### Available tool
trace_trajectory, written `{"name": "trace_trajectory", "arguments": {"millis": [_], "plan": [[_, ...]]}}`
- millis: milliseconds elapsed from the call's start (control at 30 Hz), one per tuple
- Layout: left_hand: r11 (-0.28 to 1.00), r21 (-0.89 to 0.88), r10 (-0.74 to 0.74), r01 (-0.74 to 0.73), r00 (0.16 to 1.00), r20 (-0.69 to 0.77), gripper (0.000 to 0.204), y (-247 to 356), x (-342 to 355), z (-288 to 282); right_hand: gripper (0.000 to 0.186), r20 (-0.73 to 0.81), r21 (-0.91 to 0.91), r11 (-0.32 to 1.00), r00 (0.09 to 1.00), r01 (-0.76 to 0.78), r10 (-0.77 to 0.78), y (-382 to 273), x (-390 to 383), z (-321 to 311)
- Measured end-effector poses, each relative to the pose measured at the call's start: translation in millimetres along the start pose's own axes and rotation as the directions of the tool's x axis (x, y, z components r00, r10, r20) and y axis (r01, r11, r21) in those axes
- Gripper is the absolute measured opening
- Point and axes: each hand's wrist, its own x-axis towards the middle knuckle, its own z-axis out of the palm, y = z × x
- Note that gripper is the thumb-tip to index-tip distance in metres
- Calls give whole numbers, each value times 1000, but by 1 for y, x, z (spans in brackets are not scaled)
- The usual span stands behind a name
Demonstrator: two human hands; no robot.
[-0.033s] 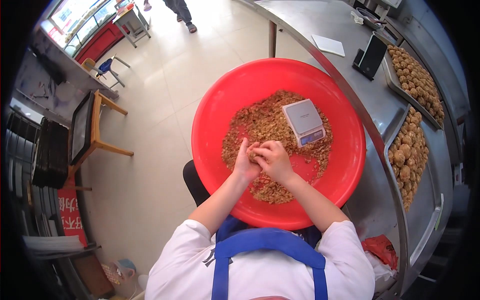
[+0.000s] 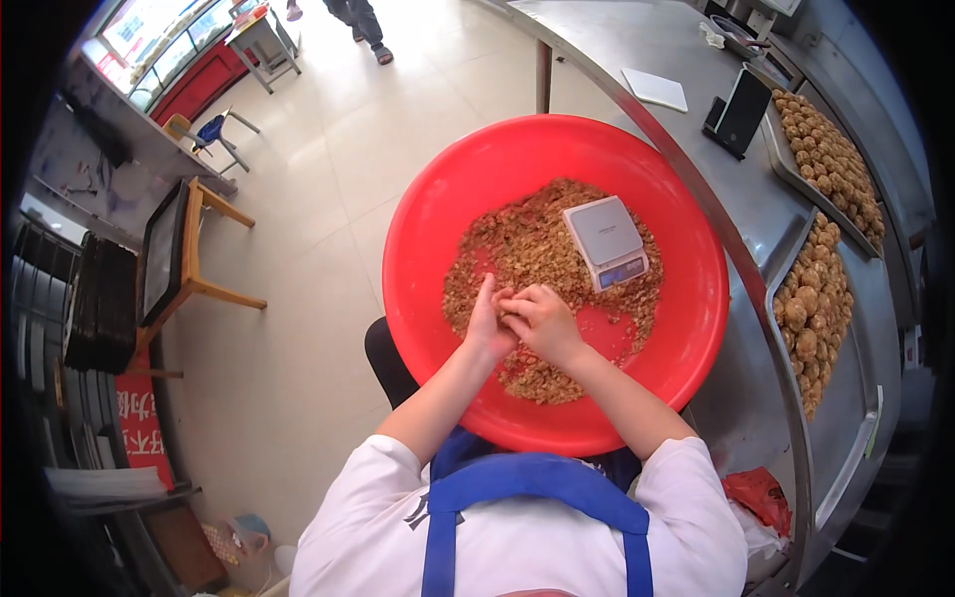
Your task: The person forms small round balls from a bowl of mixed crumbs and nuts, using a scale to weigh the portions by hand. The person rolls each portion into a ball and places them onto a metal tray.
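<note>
Over a wide red basin (image 2: pixel 430 224), my two hands are closed together around a small lump of crumbly brown mixture. My left hand (image 2: pixel 487 326) cups it from the left, thumb raised. The fingers of my right hand (image 2: pixel 547 323) press onto it from the right and hide most of it. Loose brown mixture (image 2: pixel 522 239), chunky and grainy, covers much of the basin's bottom, with bare red patches near my hands. A white digital scale (image 2: pixel 604 239) with a grey plate rests on the mixture, beyond my right hand.
On the steel table (image 2: pixel 597 40) at right, two trays hold rows of brown balls (image 2: pixel 811 308). A black phone (image 2: pixel 741 111) on a stand and a white pad (image 2: pixel 655 90) lie farther back. A wooden stand (image 2: pixel 194 249) is at left. Far off, a person's legs (image 2: pixel 360 25) show.
The fingers of my right hand have shifted over the lump, which now shows less between my hands. The basin and scale look the same.
</note>
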Motion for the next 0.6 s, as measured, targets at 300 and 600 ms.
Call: {"name": "trace_trajectory", "arguments": {"millis": [300, 600], "plan": [[942, 321, 133, -100, 988, -82, 39, -6, 9, -10, 11, 35, -115, 992, 999, 46, -42, -13, -3, -5], [882, 446, 159, -151, 987, 21, 40, -6, 1, 1, 6, 3, 159, 982, 995, -102, 103, -14, 1, -18]]}}
